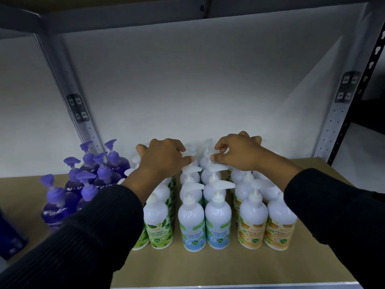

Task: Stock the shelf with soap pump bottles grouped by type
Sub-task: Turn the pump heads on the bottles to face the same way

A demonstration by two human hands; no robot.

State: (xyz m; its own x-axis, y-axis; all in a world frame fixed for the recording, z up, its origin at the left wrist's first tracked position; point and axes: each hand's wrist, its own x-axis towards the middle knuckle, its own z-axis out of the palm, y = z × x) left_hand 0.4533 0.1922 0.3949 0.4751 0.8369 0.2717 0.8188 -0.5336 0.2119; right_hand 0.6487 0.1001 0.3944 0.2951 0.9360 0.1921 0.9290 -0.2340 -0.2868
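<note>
From the head camera, the tan shelf (208, 265) carries soap pump bottles standing upright in groups by type. At the left is a cluster of purple bottles (60, 207) with purple pump heads. Next to them stand white bottles with green labels (158, 224), partly hidden by the left forearm. In the middle are two rows of white bottles with blue labels (217, 222), running from the front towards the back wall. To their right are two rows with orange labels (253, 224). Narrow gaps separate the white groups, and the bottles within each row stand close together.

Both arms, in black sleeves (100, 222), reach in over the bottles. The left hand (164, 157) is above the back of the green-label group, palm down. Its fingers are curled, with the thumb and fingertips at the pump heads of the rear blue-label bottles. The right hand (237, 153) mirrors it from the other side, with its fingers bent and the thumb tip at a white pump top in the same rear row. The white pumps there blur into the pale wall (187, 90). I cannot tell whether either hand is gripping a pump or only touching it.

A dark blue object (10, 232) shows at the left edge, cut off by the frame. Perforated metal uprights (83, 122) frame the bay.
</note>
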